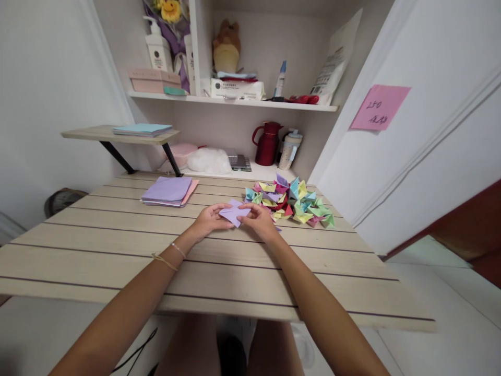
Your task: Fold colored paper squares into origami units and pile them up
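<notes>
A small piece of folded purple paper (235, 213) is held between both hands, just above the slatted wooden table (235, 271). My left hand (212, 220) pinches its left side between thumb and fingers. On the opposite side, my right hand (258, 219) grips the paper with its thumb in front. Right behind my right hand lies a heap of folded paper pieces (301, 203) in yellow, green, blue, red and purple. To the left rests a stack of purple paper sheets (167, 190), with pink sheets showing at its right edge.
A raised wooden shelf (90, 132) holds blue paper sheets (143, 129). At the table's back stand a red jug (268, 145), a pale tumbler (290, 150) and a white plastic bag (210, 161). A pink note (380, 107) hangs on the right wall.
</notes>
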The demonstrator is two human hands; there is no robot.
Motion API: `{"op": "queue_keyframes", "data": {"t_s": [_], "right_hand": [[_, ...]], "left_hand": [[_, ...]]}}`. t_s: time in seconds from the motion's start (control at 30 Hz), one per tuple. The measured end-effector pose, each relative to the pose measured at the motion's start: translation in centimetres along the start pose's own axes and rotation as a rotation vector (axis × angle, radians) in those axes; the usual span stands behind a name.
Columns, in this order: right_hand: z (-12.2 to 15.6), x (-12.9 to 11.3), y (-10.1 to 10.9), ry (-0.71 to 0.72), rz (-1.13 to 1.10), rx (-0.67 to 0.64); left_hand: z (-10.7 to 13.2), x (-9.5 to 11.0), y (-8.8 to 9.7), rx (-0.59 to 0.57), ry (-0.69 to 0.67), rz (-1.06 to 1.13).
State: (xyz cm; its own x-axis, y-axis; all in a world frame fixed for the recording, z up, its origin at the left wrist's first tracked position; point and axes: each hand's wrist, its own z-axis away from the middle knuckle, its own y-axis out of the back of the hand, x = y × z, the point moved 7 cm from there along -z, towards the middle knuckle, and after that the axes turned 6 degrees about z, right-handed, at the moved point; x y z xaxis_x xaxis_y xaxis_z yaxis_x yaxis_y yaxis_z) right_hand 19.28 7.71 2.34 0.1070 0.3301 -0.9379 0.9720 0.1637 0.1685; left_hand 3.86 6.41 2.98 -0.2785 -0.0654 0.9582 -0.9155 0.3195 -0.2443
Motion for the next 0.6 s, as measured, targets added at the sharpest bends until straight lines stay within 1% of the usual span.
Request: {"op": "queue_keyframes", "data": {"t_s": [0.17, 0.23, 0.33, 0.47, 0.6], "right_hand": [[0.1, 0.0, 0.2, -0.008, 0.102, 0.031], [0.1, -0.2, 0.1, 0.004, 0.125, 0.027], [0.1, -0.3, -0.1, 0.023, 0.083, 0.002], [0.0, 0.0, -0.5, -0.007, -0.03, -0.021], [-0.1, 0.3, -0.8, -0.049, -0.144, -0.037]], "left_hand": [[0.0, -0.6, -0.4, -0.065, 0.03, -0.053], [-0.1, -0.9, -0.4, -0.067, 0.041, -0.061], [-0.3, -0.9, 0.1, 0.008, 0.008, -0.094], [-0.6, -0.5, 1.0, 0.129, -0.052, -0.085], [-0.6, -0.3, 1.2, 0.155, -0.061, -0.045]]}}
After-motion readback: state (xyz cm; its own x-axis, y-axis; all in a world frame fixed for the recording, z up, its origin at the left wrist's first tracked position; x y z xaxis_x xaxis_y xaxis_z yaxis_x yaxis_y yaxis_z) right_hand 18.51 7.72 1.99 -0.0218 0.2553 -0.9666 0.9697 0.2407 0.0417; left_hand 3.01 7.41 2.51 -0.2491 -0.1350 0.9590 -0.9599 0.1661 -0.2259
